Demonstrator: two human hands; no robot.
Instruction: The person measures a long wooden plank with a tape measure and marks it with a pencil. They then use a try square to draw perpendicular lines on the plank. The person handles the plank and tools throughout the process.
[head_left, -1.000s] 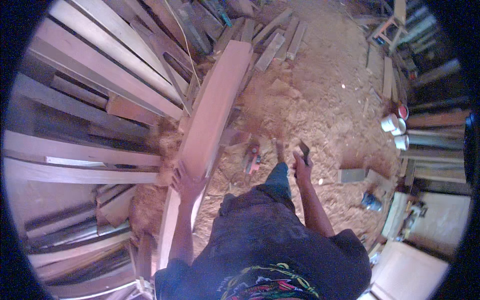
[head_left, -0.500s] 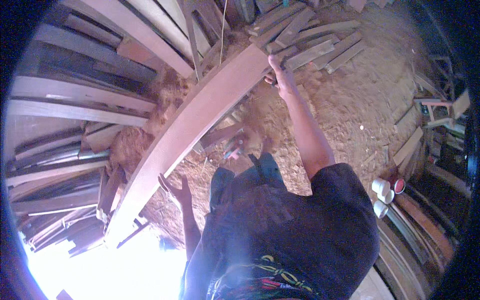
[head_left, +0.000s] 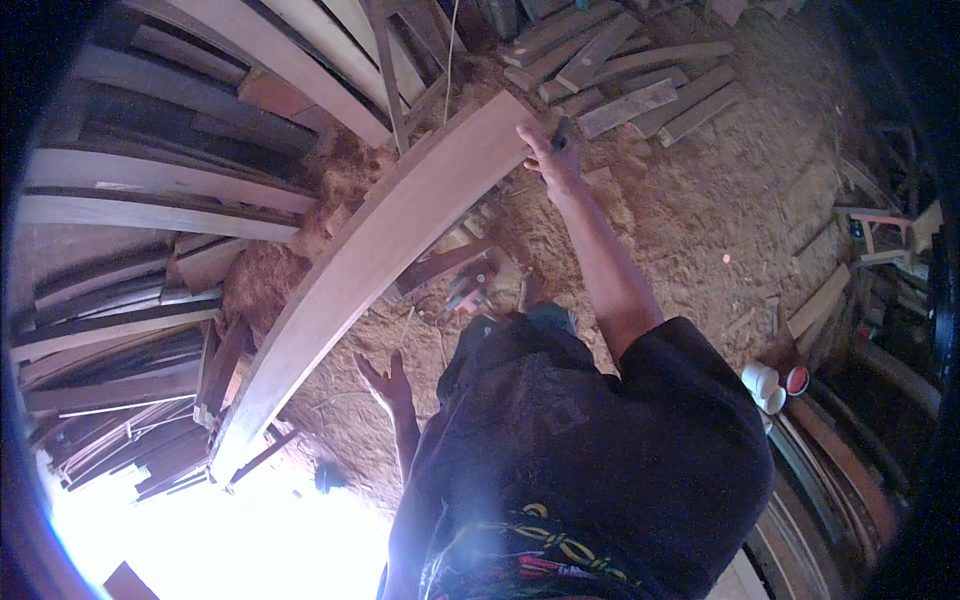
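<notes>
A long, pale wooden plank [head_left: 385,235] runs slantwise from the upper middle to the bright lower left. My right hand [head_left: 555,163] is at its far right end, fingers curled against the edge. A small dark thing [head_left: 563,132] shows at that hand; its kind is unclear. My left hand [head_left: 388,383] is open beside the plank's lower half, fingers spread, with a gap between it and the wood. On the ground beyond my knees lies a tool-like thing [head_left: 470,288] with reddish and dark parts, beside a dark wood block [head_left: 440,268].
Stacked boards [head_left: 160,190] fill the left side. Short wood offcuts [head_left: 625,105] lie in a pile at the top. White tubs [head_left: 762,382] and a red-topped one [head_left: 797,380] stand at right, near more long boards [head_left: 835,440]. Shavings cover the ground [head_left: 690,220].
My left hand has come away from the plank's edge and moved right. At the far end, my right hand's fingers have shifted, with the dark thing now above them.
</notes>
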